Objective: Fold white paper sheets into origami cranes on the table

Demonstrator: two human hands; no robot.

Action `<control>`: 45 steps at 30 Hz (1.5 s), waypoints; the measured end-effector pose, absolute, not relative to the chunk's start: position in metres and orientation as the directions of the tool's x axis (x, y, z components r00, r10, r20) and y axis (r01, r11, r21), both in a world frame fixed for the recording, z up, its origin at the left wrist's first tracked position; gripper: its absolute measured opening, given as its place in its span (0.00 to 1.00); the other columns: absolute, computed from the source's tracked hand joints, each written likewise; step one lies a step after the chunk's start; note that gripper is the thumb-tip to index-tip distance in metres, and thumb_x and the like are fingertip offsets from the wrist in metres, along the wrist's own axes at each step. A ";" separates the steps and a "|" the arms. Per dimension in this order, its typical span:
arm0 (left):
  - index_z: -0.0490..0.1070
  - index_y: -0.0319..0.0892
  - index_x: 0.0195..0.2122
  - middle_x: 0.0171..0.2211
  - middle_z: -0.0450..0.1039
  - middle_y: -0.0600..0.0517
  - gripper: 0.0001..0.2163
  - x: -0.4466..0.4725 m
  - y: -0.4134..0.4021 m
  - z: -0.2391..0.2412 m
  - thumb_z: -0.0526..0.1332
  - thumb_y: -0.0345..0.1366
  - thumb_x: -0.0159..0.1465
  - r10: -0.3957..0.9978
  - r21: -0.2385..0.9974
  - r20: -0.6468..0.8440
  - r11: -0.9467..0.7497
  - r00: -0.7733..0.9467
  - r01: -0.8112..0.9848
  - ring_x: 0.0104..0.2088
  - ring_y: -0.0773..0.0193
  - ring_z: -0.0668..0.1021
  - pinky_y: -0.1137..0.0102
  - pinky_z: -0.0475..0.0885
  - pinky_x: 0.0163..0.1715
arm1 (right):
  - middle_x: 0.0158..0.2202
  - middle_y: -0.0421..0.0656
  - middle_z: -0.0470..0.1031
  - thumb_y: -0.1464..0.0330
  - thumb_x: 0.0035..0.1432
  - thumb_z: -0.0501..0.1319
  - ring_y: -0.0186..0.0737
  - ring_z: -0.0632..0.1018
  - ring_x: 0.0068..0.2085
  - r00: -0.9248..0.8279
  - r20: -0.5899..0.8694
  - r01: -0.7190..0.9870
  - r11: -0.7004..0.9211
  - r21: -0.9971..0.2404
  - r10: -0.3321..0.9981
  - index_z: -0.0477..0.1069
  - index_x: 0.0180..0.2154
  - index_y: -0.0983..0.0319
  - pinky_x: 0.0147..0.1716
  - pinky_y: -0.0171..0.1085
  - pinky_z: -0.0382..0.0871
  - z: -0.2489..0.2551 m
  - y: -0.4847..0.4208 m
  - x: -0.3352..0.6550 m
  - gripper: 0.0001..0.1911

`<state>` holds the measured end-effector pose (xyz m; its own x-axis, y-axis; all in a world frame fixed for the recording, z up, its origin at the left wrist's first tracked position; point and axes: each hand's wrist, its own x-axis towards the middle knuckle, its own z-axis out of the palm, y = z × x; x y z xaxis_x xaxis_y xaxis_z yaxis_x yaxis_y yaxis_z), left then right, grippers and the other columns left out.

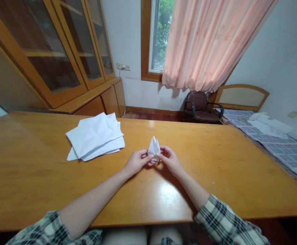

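A small folded white paper (153, 147), pointed at the top with a second tip on its right, stands upright between my hands over the middle of the table. My left hand (138, 160) pinches its lower left side, thumb in front and fingers curled behind and beneath. From the right, my right hand (170, 159) grips the lower right side, its thumb on the front and fingers behind. Both thumbs nearly meet at the paper's lower part. To the left lies a pile of creased white paper sheets (97, 136), apart from both hands.
The wooden table (48, 190) spans the view. Behind it on the left stands a glass-doored cabinet (87, 85). A brown armchair (199, 105) is beyond the far edge, under a pink curtain (199, 44). On the right is a bed (273, 146) with white sheets lying on it.
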<state>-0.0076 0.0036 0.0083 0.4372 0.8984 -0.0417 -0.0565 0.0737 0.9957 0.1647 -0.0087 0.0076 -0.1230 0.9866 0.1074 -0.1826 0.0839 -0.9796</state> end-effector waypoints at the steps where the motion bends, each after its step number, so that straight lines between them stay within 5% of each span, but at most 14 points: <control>1: 0.72 0.35 0.34 0.29 0.79 0.47 0.18 -0.008 0.004 0.009 0.67 0.48 0.53 0.894 0.996 -0.044 0.071 0.446 -0.044 0.29 0.62 0.80 0.69 0.75 0.31 | 0.31 0.40 0.74 0.60 0.46 0.68 0.34 0.73 0.30 -0.114 0.112 -0.165 0.092 -0.982 0.987 0.71 0.38 0.61 0.29 0.32 0.65 0.008 -0.008 0.165 0.17; 8: 0.71 0.35 0.37 0.29 0.79 0.47 0.19 -0.006 0.002 0.009 0.66 0.47 0.54 0.867 0.994 -0.082 0.106 0.491 -0.021 0.29 0.63 0.80 0.71 0.74 0.31 | 0.25 0.39 0.73 0.62 0.47 0.67 0.33 0.71 0.27 -0.021 0.147 -0.110 0.144 -0.983 0.989 0.72 0.28 0.62 0.29 0.33 0.64 0.012 -0.010 0.166 0.11; 15: 0.72 0.34 0.38 0.30 0.79 0.46 0.20 -0.003 0.002 0.000 0.67 0.46 0.53 0.852 0.986 -0.118 0.162 0.510 -0.044 0.30 0.64 0.80 0.71 0.74 0.34 | 0.26 0.40 0.74 0.62 0.47 0.66 0.34 0.72 0.28 0.000 0.130 -0.089 0.130 -0.988 0.991 0.73 0.28 0.62 0.32 0.35 0.65 0.010 -0.007 0.166 0.10; 20: 0.72 0.34 0.35 0.28 0.79 0.46 0.22 -0.003 0.004 0.000 0.69 0.49 0.50 0.876 0.980 -0.154 0.194 0.458 -0.042 0.26 0.65 0.79 0.71 0.74 0.31 | 0.36 0.43 0.72 0.66 0.49 0.66 0.38 0.72 0.36 0.098 0.409 0.263 0.373 -0.890 0.907 0.71 0.43 0.60 0.34 0.37 0.66 0.017 -0.010 0.170 0.17; 24: 0.72 0.33 0.35 0.26 0.78 0.46 0.23 -0.003 0.004 0.001 0.69 0.49 0.49 0.883 0.976 -0.162 0.210 0.441 -0.061 0.25 0.65 0.79 0.71 0.74 0.30 | 0.33 0.41 0.69 0.68 0.51 0.64 0.37 0.70 0.33 0.028 0.551 0.421 0.490 -0.763 0.834 0.72 0.38 0.59 0.33 0.36 0.66 0.021 -0.013 0.172 0.09; 34: 0.73 0.34 0.34 0.27 0.79 0.45 0.22 -0.002 0.003 0.000 0.70 0.48 0.47 0.876 0.968 -0.189 0.242 0.444 -0.067 0.26 0.64 0.79 0.70 0.74 0.31 | 0.30 0.39 0.67 0.72 0.52 0.61 0.34 0.68 0.29 -0.020 0.526 0.379 0.493 -0.783 0.850 0.72 0.32 0.60 0.30 0.35 0.65 0.017 -0.010 0.172 0.03; 45: 0.75 0.36 0.34 0.30 0.79 0.48 0.17 -0.002 0.002 0.012 0.69 0.43 0.49 0.887 0.943 -0.173 0.274 0.428 -0.187 0.29 0.62 0.79 0.70 0.73 0.33 | 0.33 0.42 0.69 0.75 0.55 0.59 0.38 0.72 0.37 -0.179 0.615 0.399 0.628 -0.668 0.768 0.75 0.30 0.57 0.38 0.38 0.66 0.024 -0.016 0.178 0.08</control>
<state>-0.0024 0.0022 0.0118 0.4281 0.8871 -0.1727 -0.1870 0.2739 0.9434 0.1783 -0.0160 0.0238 -0.1795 0.7676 0.6152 0.3994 0.6284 -0.6675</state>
